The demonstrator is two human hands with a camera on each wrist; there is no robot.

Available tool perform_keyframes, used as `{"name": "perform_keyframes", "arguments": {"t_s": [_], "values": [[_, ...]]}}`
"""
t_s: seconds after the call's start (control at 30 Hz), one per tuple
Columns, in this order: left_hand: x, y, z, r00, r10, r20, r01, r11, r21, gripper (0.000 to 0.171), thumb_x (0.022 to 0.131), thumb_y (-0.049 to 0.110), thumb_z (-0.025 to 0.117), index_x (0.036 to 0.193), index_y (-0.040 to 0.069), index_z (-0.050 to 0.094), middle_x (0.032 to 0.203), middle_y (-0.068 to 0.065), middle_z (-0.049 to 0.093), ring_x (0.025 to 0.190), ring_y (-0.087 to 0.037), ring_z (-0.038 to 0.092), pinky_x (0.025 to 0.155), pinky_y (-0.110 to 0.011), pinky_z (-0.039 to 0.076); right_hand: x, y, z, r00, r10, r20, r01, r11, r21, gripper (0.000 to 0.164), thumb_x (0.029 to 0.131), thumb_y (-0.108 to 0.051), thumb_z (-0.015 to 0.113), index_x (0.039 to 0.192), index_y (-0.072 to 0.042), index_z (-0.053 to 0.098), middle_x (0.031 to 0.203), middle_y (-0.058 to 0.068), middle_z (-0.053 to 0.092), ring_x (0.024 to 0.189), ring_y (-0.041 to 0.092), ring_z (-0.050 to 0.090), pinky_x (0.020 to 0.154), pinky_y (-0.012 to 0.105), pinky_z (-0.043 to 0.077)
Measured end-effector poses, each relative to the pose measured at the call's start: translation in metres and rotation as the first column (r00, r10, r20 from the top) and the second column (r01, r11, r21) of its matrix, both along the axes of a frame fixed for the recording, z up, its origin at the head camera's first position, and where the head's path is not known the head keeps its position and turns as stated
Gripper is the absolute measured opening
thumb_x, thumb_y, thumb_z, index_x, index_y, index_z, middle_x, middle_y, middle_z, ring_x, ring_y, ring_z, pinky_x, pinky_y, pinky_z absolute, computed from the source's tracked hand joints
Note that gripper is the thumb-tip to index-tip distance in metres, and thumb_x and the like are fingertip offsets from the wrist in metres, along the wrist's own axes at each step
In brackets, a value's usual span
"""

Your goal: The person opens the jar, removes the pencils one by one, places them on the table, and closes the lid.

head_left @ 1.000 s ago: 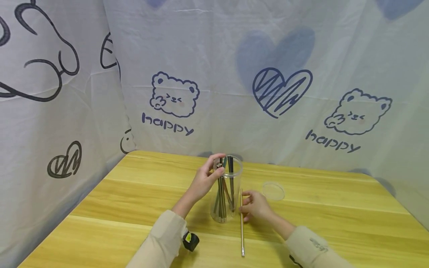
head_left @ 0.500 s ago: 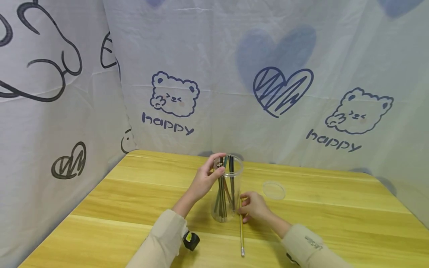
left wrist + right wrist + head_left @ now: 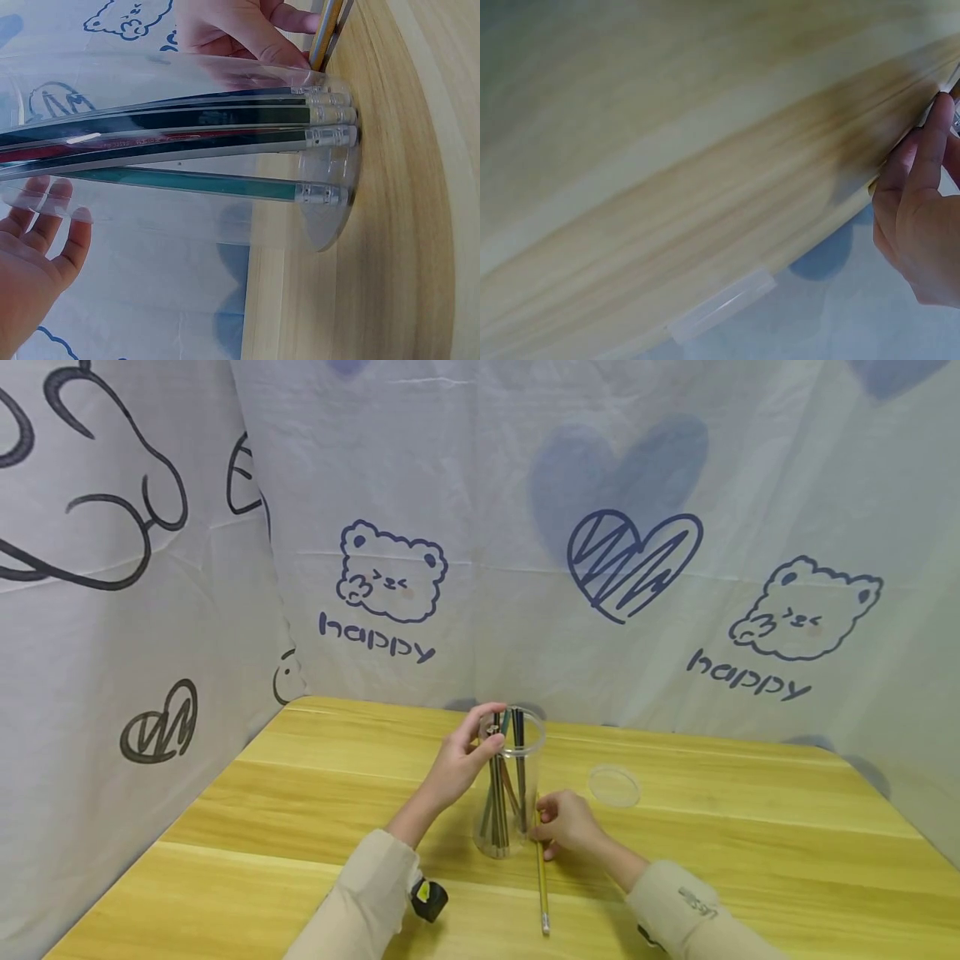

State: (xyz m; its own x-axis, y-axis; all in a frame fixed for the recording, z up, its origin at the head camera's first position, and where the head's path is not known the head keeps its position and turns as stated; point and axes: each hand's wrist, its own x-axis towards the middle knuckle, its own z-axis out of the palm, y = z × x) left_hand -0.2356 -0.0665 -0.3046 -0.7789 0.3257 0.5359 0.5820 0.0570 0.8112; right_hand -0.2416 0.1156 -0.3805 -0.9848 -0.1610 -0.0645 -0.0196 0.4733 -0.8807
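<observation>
A clear plastic jar (image 3: 532,781) stands upright on the table with several pencils (image 3: 225,184) leaning inside, dark ones and a green one among them. Their metal eraser ends point down at the jar's base. My left hand (image 3: 452,766) grips the jar near its rim from the left, fingers behind and thumb in front. Just right of the jar, my right hand (image 3: 572,823) pinches a yellow pencil (image 3: 542,889) low by the tabletop, its eraser end towards me. Whether that pencil touches the wood along its length I cannot tell. Fingers hide its far end.
A clear round lid (image 3: 615,786) lies on the wood-grain table (image 3: 735,827) behind and right of my right hand. A white cloth (image 3: 510,635) with printed bears and hearts hangs along the table's back and left side.
My right hand has shifted slightly left, closer to the jar. The pencil's far end shows a little lower, and its side looks more yellow. My left hand and the jar stay put.
</observation>
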Motion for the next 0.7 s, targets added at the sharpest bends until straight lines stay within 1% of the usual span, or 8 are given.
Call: {"name": "perform_keyframes", "arguments": {"t_s": [0.1,0.27,0.47,0.53,0.7], "values": [[0.0002,0.0003,-0.0002,1.0,0.004,-0.005,-0.004,1.0,-0.001,0.04,0.089,0.01,0.043,0.128,0.0,0.04,0.102,-0.019,0.054,0.085,-0.017,0.049,0.069,-0.034,0.044,0.0009,-0.0002,0.0002,1.0,-0.006,0.002,0.006,1.0,-0.005,0.042,0.067,0.018,0.065,0.106,0.019,0.051,0.079,0.014,0.048,0.054,0.018,0.054,0.046,0.03,0.05],[0.001,0.0008,0.0001,1.0,0.002,-0.006,-0.002,1.0,0.001,0.041,0.089,0.011,0.044,0.128,-0.001,0.04,0.102,-0.02,0.054,0.085,-0.017,0.049,0.07,-0.043,0.045,0.0017,0.0003,0.0005,1.0,-0.01,0.007,0.01,1.0,-0.016,0.041,0.067,0.018,0.065,0.105,0.019,0.051,0.079,0.013,0.048,0.053,0.018,0.054,0.046,0.03,0.05],[0.002,0.0007,0.0005,1.0,0.003,0.005,-0.003,1.0,-0.003,0.041,0.089,0.012,0.044,0.128,0.0,0.04,0.102,-0.02,0.054,0.086,-0.018,0.049,0.072,-0.049,0.044,0.0016,0.0031,0.0002,1.0,-0.003,0.008,0.003,0.999,-0.035,0.042,0.068,0.017,0.065,0.107,0.02,0.049,0.081,0.015,0.049,0.057,0.018,0.053,0.047,0.03,0.05],[0.0021,0.0006,0.0008,1.0,0.005,0.005,-0.005,1.0,-0.005,0.041,0.089,0.012,0.044,0.128,0.001,0.04,0.103,-0.02,0.054,0.086,-0.018,0.049,0.072,-0.047,0.044,0.0013,0.0045,0.0,1.0,-0.003,0.005,0.003,0.999,-0.041,0.042,0.069,0.017,0.064,0.107,0.02,0.048,0.08,0.015,0.048,0.058,0.018,0.053,0.048,0.03,0.05],[0.0023,0.0,0.001,1.0,0.014,0.003,-0.014,1.0,-0.011,0.041,0.089,0.012,0.043,0.128,0.001,0.04,0.103,-0.019,0.054,0.086,-0.017,0.049,0.07,-0.033,0.044,-0.0004,0.0071,0.0015,1.0,-0.008,0.007,0.008,0.998,-0.064,0.039,0.071,0.018,0.061,0.107,0.021,0.048,0.077,0.014,0.048,0.056,0.019,0.055,0.048,0.032,0.051]]}}
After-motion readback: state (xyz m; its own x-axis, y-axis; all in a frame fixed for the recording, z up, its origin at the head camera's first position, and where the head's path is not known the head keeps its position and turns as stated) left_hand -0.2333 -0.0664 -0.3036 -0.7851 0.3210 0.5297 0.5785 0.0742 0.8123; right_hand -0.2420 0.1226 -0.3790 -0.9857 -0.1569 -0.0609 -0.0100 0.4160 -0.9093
